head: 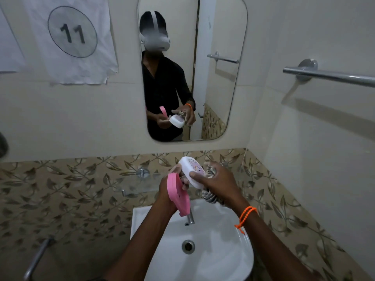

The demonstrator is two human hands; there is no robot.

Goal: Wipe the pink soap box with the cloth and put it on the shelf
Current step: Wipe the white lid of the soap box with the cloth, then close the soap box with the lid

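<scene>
The soap box is held open above the sink: its pink lid (178, 194) hangs down to the left and its white base (191, 171) tilts up to the right. My left hand (172, 187) grips the box from below, near the hinge. My right hand (219, 181) holds a patterned grey and white cloth (210, 194) bunched in the palm, with the thumb pressed on the white base. A clear glass shelf (134, 184) is fixed to the tiled wall just behind and left of my hands.
A white sink (213, 250) with a drain and a metal tap (190, 219) lies below my hands. A mirror (213, 88) hangs above. A steel towel bar (328, 75) runs along the right wall. A metal pipe (36, 258) sits low left.
</scene>
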